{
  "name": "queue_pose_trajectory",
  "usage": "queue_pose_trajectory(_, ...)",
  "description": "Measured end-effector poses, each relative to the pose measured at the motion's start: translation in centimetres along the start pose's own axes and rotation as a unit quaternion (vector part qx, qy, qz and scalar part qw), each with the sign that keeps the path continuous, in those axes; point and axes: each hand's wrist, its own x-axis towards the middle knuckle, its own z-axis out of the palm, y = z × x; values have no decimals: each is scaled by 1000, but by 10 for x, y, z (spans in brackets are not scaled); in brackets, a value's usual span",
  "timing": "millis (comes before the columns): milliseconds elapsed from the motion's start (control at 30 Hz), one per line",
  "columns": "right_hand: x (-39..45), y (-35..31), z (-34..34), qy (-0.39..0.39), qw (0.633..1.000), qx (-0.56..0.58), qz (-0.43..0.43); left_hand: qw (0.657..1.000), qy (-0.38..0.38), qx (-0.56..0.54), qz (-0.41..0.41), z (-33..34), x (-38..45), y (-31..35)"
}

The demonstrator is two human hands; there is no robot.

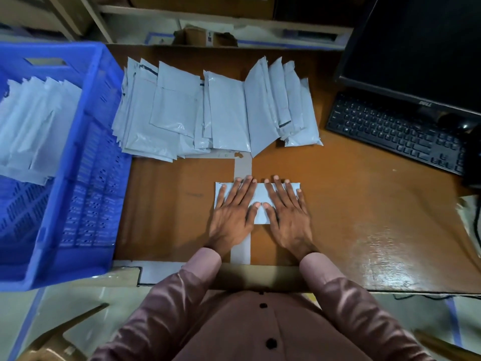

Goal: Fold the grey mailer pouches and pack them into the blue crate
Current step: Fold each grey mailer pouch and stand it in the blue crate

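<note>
A folded grey mailer pouch [260, 195] lies flat on the brown table, right in front of me. My left hand [233, 214] presses on its left half with straight, spread fingers. My right hand [286, 212] presses flat on its right half the same way, and the two thumbs nearly meet at the middle. A spread pile of unfolded grey pouches [208, 110] lies further back on the table. The blue crate [86, 157] stands at the left and holds several folded pouches [31, 128] leaning in a row.
A black keyboard [398, 131] and a dark monitor [421, 48] stand at the right. Grey tape strips [242, 165] mark the tabletop. A small cardboard box [200, 36] sits on the shelf behind the table.
</note>
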Motion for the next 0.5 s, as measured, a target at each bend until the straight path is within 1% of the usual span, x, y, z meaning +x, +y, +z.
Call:
queue_pose_trajectory(100,-1,-1,1,1,1000,-1,0,999,-3,-43,4,-3,-1,-2)
queue_pose_trajectory(167,-2,-3,0,14,1000,12,10,998,20,-59,-11,-7,-5,-5)
queue_pose_trajectory(233,0,-9,-1,30,999,23,6,998,40,-27,-29,-10,-10,-11)
queue_pose_trajectory(367,6,-20,3,30,997,55,-49,1000,19,12,-19,-9,-15,-26)
queue_pose_trajectory(500,9,-20,8,5,999,29,-42,1000,20,20,-11,-9,-14,-27)
